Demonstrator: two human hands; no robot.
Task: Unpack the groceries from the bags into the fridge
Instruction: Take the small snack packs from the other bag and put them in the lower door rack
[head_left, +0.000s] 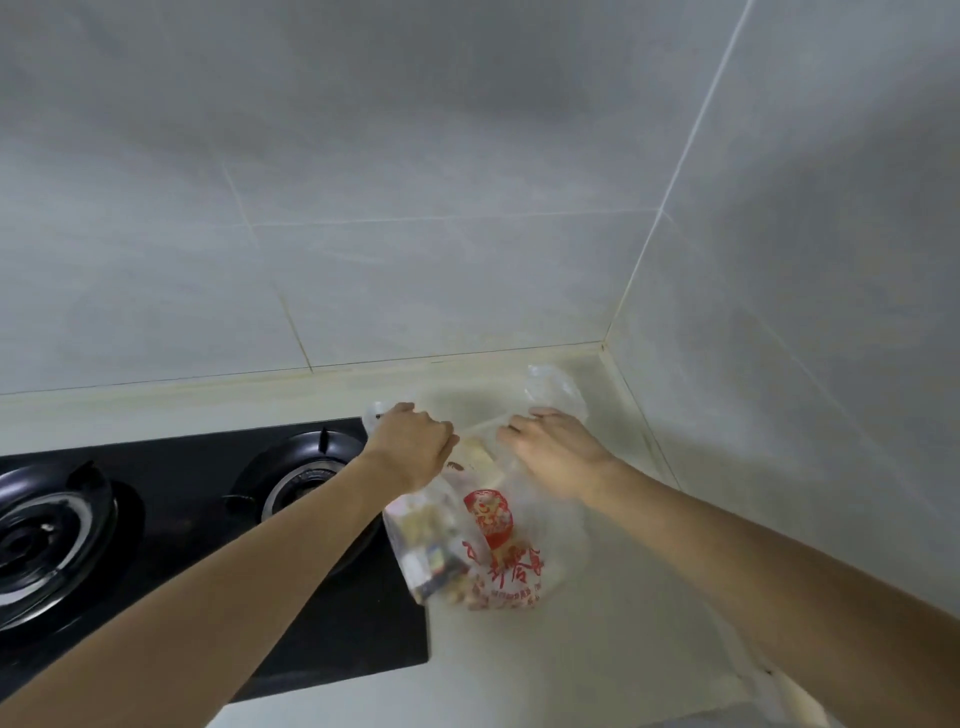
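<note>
Head view looks down on our two arms reaching over a counter corner; going from the left, we see the black gas hob (171, 525) with its two burner rings, and its right edge lies just under the near side of the bag; next comes our left hand (410, 447), its fingers curled around the left handle of the thin plastic bag (483, 540), knuckles up and the film bunched inside the fist; between the hands the bag's mouth is stretched, and through the clear plastic with red print we make out packaged groceries (431, 545), too blurred to name; further right our right hand (558, 449) lies on the other handle, though whether its fingers pinch the film or only press on it we cannot tell; the bag sits on the pale countertop (623, 597), partly over the hob's corner, near the tiled walls (415, 208); no fridge is in sight. We judge the step to be opening the bag; to do it well we should draw the handles apart evenly and gently, since the film looks thin and likely to tear, keep the bag's base resting on the counter so nothing spills, and slide it clear of the burner before lifting items out one at a time.
</note>
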